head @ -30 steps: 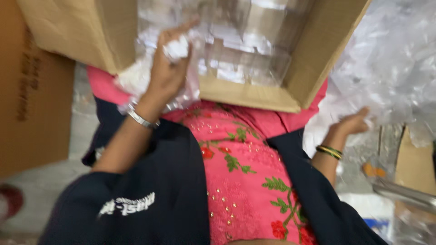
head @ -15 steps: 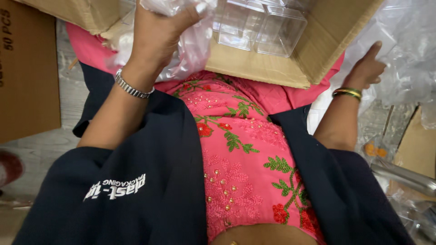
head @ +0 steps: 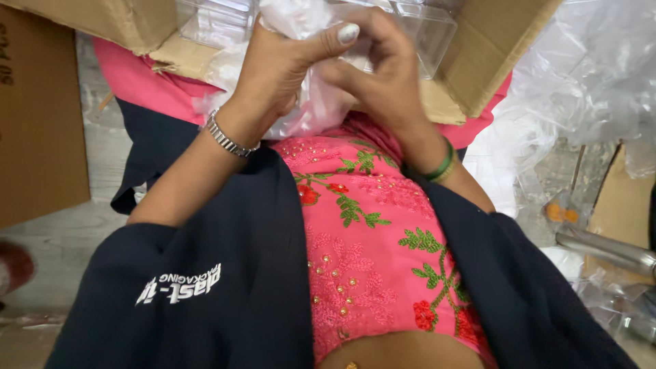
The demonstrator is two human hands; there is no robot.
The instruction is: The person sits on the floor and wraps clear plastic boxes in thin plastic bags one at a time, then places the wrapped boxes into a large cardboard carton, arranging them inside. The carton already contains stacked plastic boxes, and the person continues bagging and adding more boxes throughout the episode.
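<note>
Both hands have come together now; half a second back the right one was way out by the loose plastic on the right. Biggest thing here is the cardboard box (head: pixel 492 61) on the lap, open flap toward the person, clear plastic trays (head: pixel 424 27) inside. At its near edge, the plastic bag (head: pixel 307 109) sits bunched between the hands, left hand (head: pixel 280 68) gripping it, right hand (head: pixel 383 75) pinching the top. Equally close, really.

The right hand (head: pixel 383 75) has joined the left hand (head: pixel 280 68) on the plastic wrap (head: pixel 307 113).
</note>
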